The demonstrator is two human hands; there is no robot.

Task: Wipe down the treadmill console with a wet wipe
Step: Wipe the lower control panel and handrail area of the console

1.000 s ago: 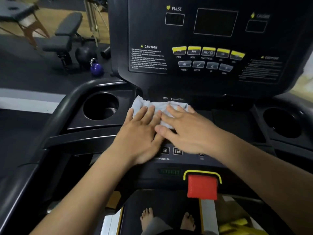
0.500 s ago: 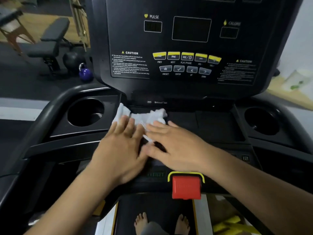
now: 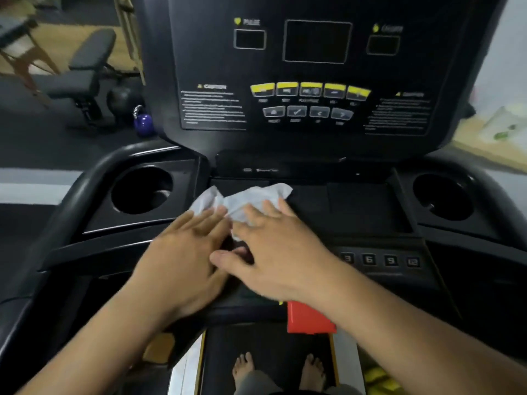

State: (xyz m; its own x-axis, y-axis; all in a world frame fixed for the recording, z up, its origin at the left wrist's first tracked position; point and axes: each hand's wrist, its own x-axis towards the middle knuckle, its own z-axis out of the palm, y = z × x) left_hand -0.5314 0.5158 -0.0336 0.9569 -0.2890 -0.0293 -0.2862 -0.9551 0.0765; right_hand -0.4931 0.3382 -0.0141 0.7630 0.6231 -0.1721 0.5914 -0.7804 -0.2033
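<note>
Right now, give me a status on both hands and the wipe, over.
Left hand flat, fingertips on wet wipe. Right hand flat, same. Wet wipe bunched on console tray. Nothing in its path.

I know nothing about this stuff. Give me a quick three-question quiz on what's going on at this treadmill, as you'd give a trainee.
1. True or false: the left hand and the right hand both press straight fingers on the wet wipe.
2. Where does the wipe lie?
A. over the yellow buttons
B. on the console tray, between the two cup holders
C. on the red stop tab
3. Fill in: the numbered buttons to the right of the right hand read 3, 6, 9 and ___.

Key: 1 true; 2 B; 3 12.
</note>
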